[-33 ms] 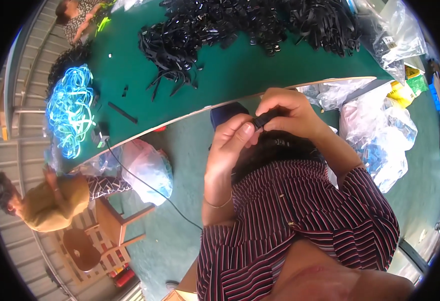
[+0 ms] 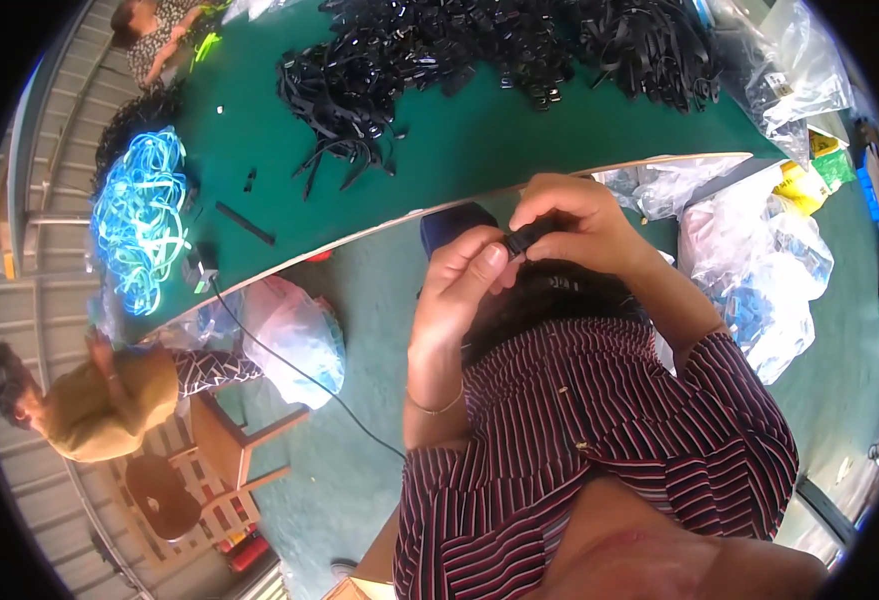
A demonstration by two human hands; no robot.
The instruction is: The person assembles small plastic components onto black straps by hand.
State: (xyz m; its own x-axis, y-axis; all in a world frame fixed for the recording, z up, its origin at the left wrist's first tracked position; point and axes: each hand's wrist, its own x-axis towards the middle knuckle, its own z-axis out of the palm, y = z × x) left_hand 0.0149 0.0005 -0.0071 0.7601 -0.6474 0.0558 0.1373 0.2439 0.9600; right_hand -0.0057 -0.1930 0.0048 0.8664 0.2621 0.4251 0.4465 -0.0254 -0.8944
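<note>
In front of my chest, just off the near edge of the green table, both hands work on a black strap with a small plastic buckle. My left hand pinches the buckle between thumb and fingers. From the other side, my right hand grips the strap, its fingers curled and hiding much of it. A large heap of black straps with buckles lies across the table beyond my hands. To the left rests a single flat black strip, with small black pieces behind it.
A bright blue strap bundle and a small device with a trailing cable lie at the left. Filled plastic bags stand below. Clear bags crowd the right. One person is beside a wooden chair; another is farther off.
</note>
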